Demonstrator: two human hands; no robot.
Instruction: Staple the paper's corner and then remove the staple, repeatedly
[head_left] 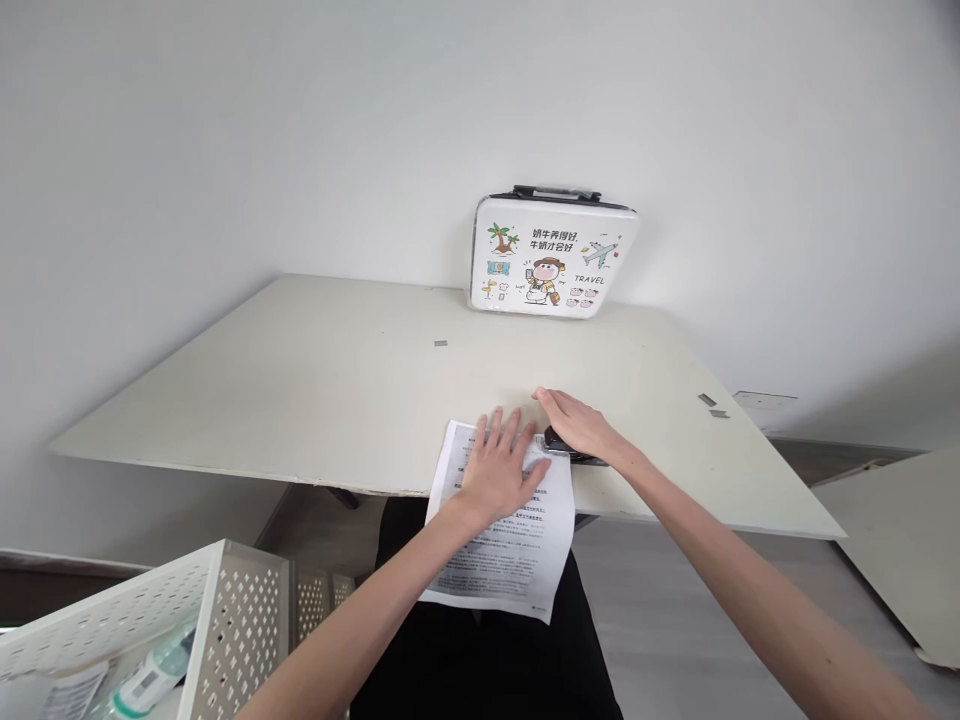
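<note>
A printed sheet of paper (495, 560) lies partly on the table's front edge, its lower part hanging over my lap. Flat on its upper half rests my left hand (499, 470), fingers spread. My right hand (581, 420) is closed over a black stapler (553, 441), whose front end reaches over the paper's upper right corner. Most of the stapler is hidden beneath that hand. Whether the paper is one sheet or a stack I cannot tell.
A white case with cartoon prints (553, 258) leans against the wall at the table's (300, 370) back. Small grey staple strips lie at the middle (440, 343) and right (707, 399). A white perforated basket (244, 610) holding a bottle (154, 675) stands lower left.
</note>
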